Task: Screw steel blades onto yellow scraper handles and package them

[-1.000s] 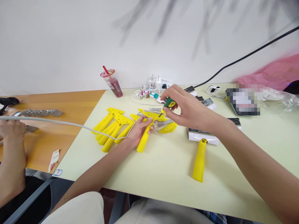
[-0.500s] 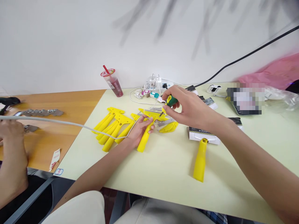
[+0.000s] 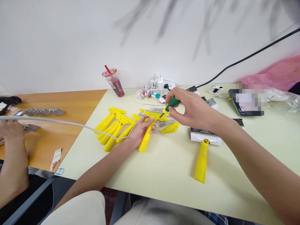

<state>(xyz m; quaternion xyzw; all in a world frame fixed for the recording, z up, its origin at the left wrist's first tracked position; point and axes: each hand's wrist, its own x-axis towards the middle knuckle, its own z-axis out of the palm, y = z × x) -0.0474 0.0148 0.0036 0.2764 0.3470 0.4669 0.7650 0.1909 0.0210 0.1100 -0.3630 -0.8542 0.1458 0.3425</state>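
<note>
My left hand (image 3: 140, 129) is closed around a yellow scraper (image 3: 145, 140), near its head, with the handle slanting down toward me. In my right hand (image 3: 187, 106) is a screwdriver (image 3: 172, 103) with a green and yellow handle. Its tip points down at the scraper's head; whether it sits in a screw is too small to tell. Several yellow scraper handles (image 3: 117, 128) lie in a pile left of my left hand. Metal blades (image 3: 167, 122) and loose yellow plates (image 3: 170, 128) lie just behind and right of the held scraper.
A scraper with a packaged head (image 3: 201, 162) lies at right. Behind are a power strip (image 3: 159, 83), a drink cup (image 3: 115, 82) and a black tray (image 3: 248, 109). A grey cable (image 3: 70, 123) crosses my left wrist. Another person's hand (image 3: 11, 129) is at the left table.
My right hand has turned the screwdriver handle slightly, its fingers shifting on the grip. The left hand still holds the scraper in place. The whole view has shifted a little.
</note>
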